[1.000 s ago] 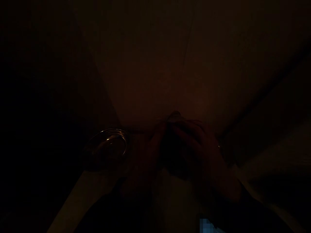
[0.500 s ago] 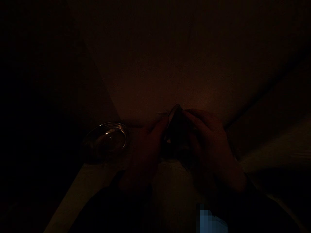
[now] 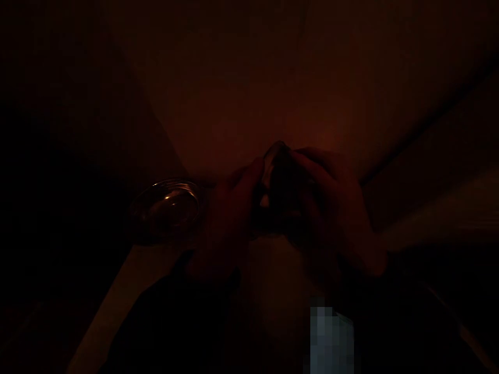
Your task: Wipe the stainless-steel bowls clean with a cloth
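Note:
In the dim light, a dark object (image 3: 280, 182) with a rounded top and a pale, shiny left edge is held between my hands. Its kind cannot be made out. My left hand (image 3: 228, 215) grips its left side, thumb near the upper edge. On the other side, my right hand (image 3: 339, 208) has its fingers curled round the top right. A shiny round dish or bowl (image 3: 167, 205), with a glinting rim, sits just left of my left hand.
A pale surface (image 3: 120, 285) with a slanting edge lies under the dish and my forearms. Behind my hands rises a reddish-brown panel (image 3: 241, 114). A pixelated bright patch (image 3: 331, 340) shows at the bottom, near my right sleeve.
My hands, the dark object and the dish all appear slightly higher in view. A bit more of the object's pale left edge shows. My grip looks much the same.

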{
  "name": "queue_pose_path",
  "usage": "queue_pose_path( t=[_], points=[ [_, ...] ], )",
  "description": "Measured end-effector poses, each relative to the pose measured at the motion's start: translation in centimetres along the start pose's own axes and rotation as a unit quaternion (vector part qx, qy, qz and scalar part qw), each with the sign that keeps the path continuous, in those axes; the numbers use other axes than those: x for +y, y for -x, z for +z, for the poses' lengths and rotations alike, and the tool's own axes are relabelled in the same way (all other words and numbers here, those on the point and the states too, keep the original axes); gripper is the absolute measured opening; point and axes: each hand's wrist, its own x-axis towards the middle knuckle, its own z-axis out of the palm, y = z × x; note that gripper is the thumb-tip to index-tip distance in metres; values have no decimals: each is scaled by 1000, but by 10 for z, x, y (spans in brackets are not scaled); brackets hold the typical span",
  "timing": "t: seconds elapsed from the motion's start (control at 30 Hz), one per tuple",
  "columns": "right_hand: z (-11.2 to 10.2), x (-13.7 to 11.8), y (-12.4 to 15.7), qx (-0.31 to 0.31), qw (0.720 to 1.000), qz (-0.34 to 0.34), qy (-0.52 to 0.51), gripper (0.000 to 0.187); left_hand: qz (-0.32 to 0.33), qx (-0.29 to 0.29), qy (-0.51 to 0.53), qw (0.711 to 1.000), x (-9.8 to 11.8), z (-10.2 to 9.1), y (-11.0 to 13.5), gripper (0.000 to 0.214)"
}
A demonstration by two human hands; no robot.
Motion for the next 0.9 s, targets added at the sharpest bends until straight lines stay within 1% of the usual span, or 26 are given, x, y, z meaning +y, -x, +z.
queue_pose_path(
  t=[0.1, 0.2, 0.27, 0.33, 0.43, 0.5, 0.57, 0.67, 0.73, 0.8, 0.9],
  points=[
    [2, -7, 2, -6, 1000, -9, 6, 42, 15, 0, 7, 1000, -4, -3, -4, 19],
    [5, -19, 6, -18, 998, -53, 18, 38, 29, 11, 0, 1000, -6, -6, -4, 16],
    [6, -20, 6, -17, 997, -70, 19, 37, 43, 16, -14, 999, -7, -7, -4, 16],
    [6, -13, 5, -10, 998, -55, 14, 38, 46, 10, -26, 999, -7, -6, -4, 17],
    [4, -1, 1, 2, 1000, 6, -4, 41, 43, -2, -20, 999, -8, -5, -5, 17],
    [3, 0, 0, 1, 1000, 21, -11, 42, 40, 3, -14, 999, -8, -5, -5, 16],
    [3, -5, 1, -12, 1000, 3, -7, 42, 36, 9, -14, 999, -8, -5, -5, 14],
    [6, -16, 5, -36, 998, -50, -8, 41, 48, 21, -22, 998, -8, -7, -4, 12],
    [7, -17, 5, -38, 997, -66, -12, 41, 56, 27, -33, 997, -8, -7, -4, 13],
    [8, -11, 4, -30, 998, -46, -13, 41, 44, 30, -46, 998, -7, -6, -3, 16],
    [7, 2, 1, -10, 1000, 13, -12, 42, 20, 20, -58, 998, -4, -4, -2, 20]
  ],
)
